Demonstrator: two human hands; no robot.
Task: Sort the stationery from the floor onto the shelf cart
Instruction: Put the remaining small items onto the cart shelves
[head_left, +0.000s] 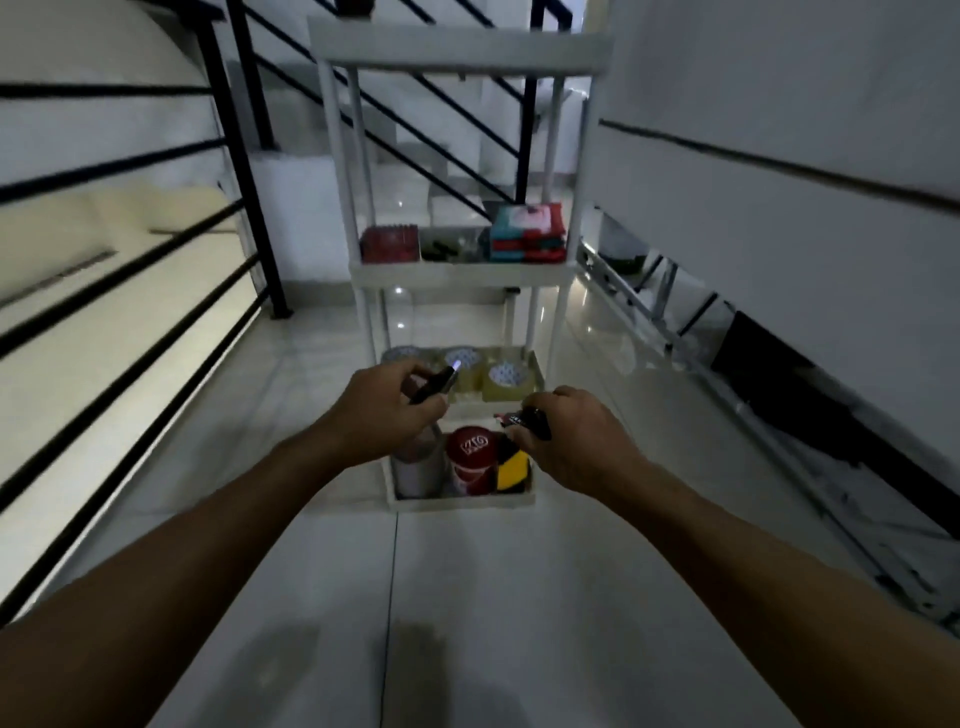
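Two loads in transit: my left hand grips a dark marker, right hand clutches dark pens; next, drop onto shelf cart at 12 o'clock.

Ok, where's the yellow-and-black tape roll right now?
In the head view, the yellow-and-black tape roll stands at the right end of the shelf cart's bottom tier, beside the red tape roll, just under the right hand.
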